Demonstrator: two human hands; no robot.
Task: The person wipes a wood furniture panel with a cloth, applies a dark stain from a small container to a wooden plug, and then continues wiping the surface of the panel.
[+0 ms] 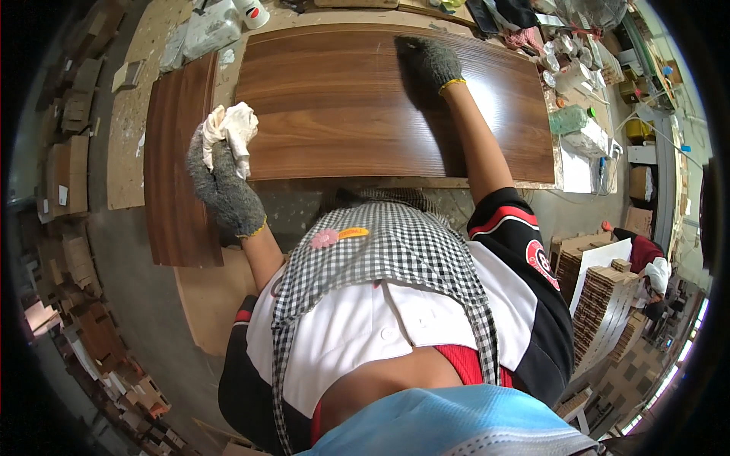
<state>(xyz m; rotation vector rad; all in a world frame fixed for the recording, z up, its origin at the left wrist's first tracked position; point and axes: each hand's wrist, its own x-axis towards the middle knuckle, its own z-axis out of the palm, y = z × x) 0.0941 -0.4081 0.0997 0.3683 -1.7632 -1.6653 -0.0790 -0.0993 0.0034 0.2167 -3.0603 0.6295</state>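
Note:
A wide dark-brown wood-grain board (327,99) lies flat on the workbench in front of me. A narrower board (179,163) of the same brown lies at its left, sticking out past the bench's near edge. My left hand (224,182), in a grey knitted glove, is closed on a crumpled cream cloth (237,131) over the narrow board. My right hand (435,64), gloved alike with a yellow cuff, lies on the wide board near its far edge. Its fingers stretch leftward, partly lost in dark shadow, and nothing shows in them.
A white wrapped bundle (211,29) and a white cup (252,13) stand at the far left. On the right are a green-tinted plastic bottle (569,119) and cluttered jars. Stacked panels (608,304) stand at lower right, near another person (646,262). Boards line the left side.

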